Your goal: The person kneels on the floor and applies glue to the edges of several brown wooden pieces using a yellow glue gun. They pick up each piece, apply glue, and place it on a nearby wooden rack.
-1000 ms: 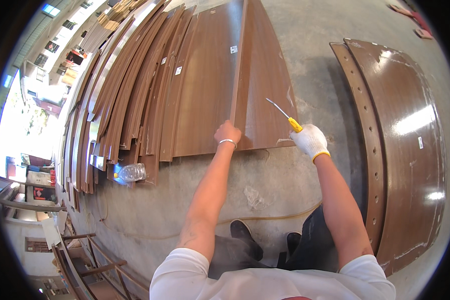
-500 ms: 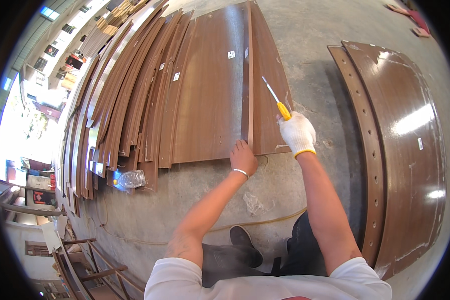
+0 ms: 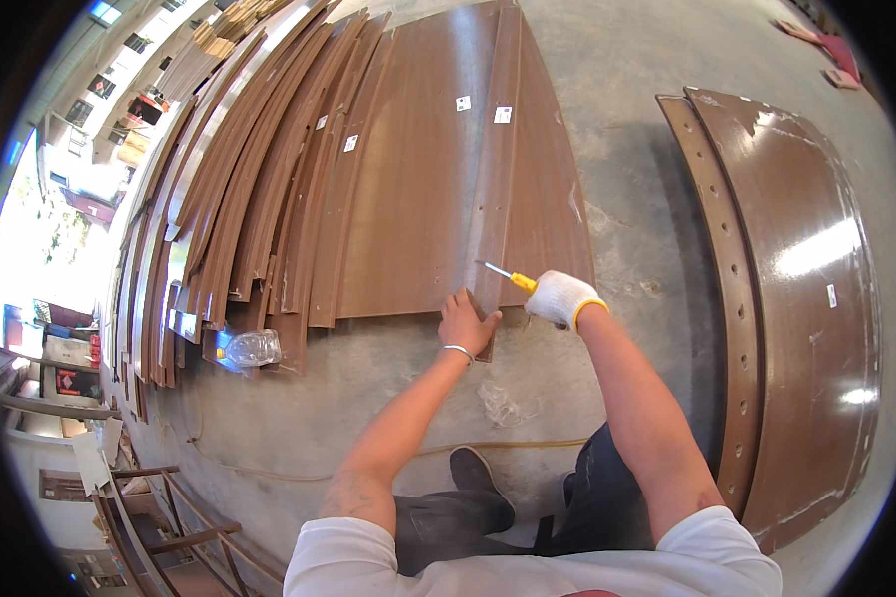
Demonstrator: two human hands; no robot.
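My bare left hand [image 3: 466,326], with a pale band at the wrist, grips the near end of a narrow brown board [image 3: 494,199]. This board lies broad face up, a white label on it, along a wide brown panel [image 3: 418,219]. My right hand [image 3: 565,298] wears a white knitted glove with a yellow cuff. It is closed round the yellow handle of a screwdriver [image 3: 521,281]. The metal shaft points left, its tip over the narrow board just beyond my left hand; whether it touches the board I cannot tell.
Several long brown boards [image 3: 259,169] lie stacked at the left, with a clear plastic bottle [image 3: 253,348] by their near ends. More brown panels [image 3: 806,279] lie at the right. A yellowish hose [image 3: 508,444] and crumpled clear plastic [image 3: 501,405] are on the concrete floor.
The narrow board has turned from its edge onto its broad face, its near end now jutting toward me. My right hand has brought the screwdriver down and left, close to my left hand.
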